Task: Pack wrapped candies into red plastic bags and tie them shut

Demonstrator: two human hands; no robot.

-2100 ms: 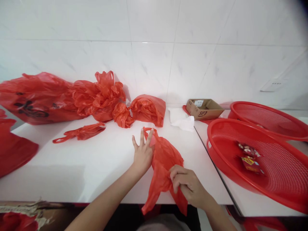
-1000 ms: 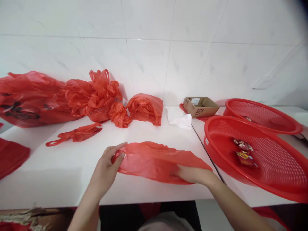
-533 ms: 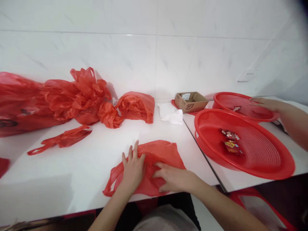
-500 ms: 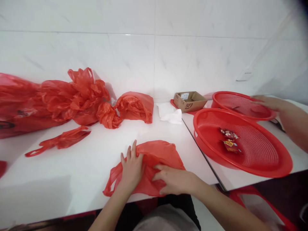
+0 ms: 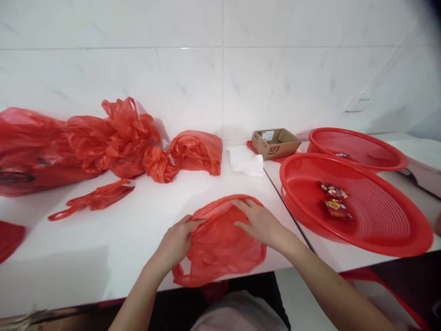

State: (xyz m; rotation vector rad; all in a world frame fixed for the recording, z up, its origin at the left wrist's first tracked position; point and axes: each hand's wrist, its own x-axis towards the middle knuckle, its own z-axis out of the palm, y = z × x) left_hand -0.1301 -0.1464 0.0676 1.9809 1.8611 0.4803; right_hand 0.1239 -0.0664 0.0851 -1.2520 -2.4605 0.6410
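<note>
A red plastic bag (image 5: 220,243) lies on the white table (image 5: 103,239) near its front edge, its mouth pulled apart. My left hand (image 5: 177,241) pinches the bag's left rim with thumb and fingers. My right hand (image 5: 260,223) grips the bag's far right rim, fingers curled over the edge. Part of the bag hangs slightly over the table's front edge.
A heap of crumpled red bags (image 5: 86,142) lines the wall at left; a folded red bag (image 5: 94,200) lies nearer. White paper (image 5: 246,161) and a small cardboard box (image 5: 275,142) sit at the back. Two red mesh baskets (image 5: 354,207) (image 5: 358,149) stand right; the near one holds small packets (image 5: 334,202).
My hands were pressing flat on the bag; now they have taken its rim and spread it apart. Another person's hand at the far basket has withdrawn from view.
</note>
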